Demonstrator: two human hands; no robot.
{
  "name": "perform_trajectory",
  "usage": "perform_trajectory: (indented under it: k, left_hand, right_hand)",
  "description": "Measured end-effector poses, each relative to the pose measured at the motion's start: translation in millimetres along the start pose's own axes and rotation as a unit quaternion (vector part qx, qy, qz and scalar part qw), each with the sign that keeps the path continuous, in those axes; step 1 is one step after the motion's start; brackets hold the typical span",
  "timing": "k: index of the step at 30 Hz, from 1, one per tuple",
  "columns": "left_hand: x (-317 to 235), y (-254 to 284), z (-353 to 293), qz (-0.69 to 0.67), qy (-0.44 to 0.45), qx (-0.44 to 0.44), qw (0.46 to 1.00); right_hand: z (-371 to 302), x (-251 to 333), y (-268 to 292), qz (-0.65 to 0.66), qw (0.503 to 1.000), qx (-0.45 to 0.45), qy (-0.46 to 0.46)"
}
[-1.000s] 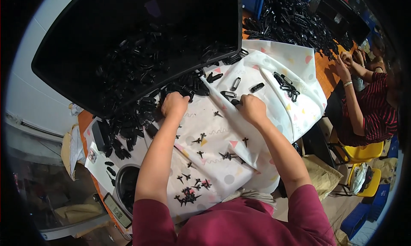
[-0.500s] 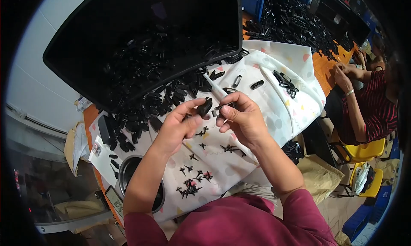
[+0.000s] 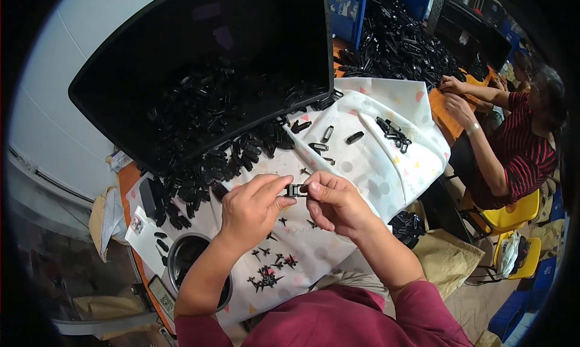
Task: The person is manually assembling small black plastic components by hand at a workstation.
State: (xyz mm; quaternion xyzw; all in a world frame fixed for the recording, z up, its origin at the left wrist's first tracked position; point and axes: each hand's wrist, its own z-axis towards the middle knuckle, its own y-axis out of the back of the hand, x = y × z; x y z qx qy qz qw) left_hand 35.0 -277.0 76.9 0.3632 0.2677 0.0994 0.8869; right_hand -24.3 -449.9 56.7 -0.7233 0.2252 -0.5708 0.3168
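Note:
Between both hands, over the middle of the cloth, is a small black plastic part (image 3: 294,190) with a frame-like opening. My left hand (image 3: 257,209) pinches its left end with thumb and fingers. At the other end, my right hand (image 3: 336,203) grips with thumb and forefinger, its other fingers curled. Fingertips hide both ends. Below the hands, small black cross-shaped pieces (image 3: 266,278) lie in a loose cluster on the patterned white cloth (image 3: 356,196). Beyond the hands are a few oblong black frames (image 3: 328,134).
A big black bin (image 3: 199,27) lies tipped, black parts (image 3: 248,151) spilling from its mouth. At lower left stands a round bowl (image 3: 175,262) beside a phone (image 3: 161,294). A co-worker in a striped shirt (image 3: 522,147) sits at right near a large heap of black parts (image 3: 399,48).
My hands have come together and lower; the left and right hands, apart before with separate black pieces, now meet on one part. The view has shifted slightly.

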Motion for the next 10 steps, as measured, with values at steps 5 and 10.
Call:
perform_trajectory:
  k: [5, 10]
  left_hand:
    - [-4.5, 1.0, 1.7, 0.009, -0.019, 0.003, 1.0]
    - [-3.0, -5.9, -1.3, 0.01, -0.011, 0.019, 1.0]
  right_hand:
    - [-4.9, 6.4, -1.6, -0.059, 0.998, -0.033, -0.009]
    - [1.6, 1.8, 7.8, -0.082, 0.995, -0.053, -0.028]
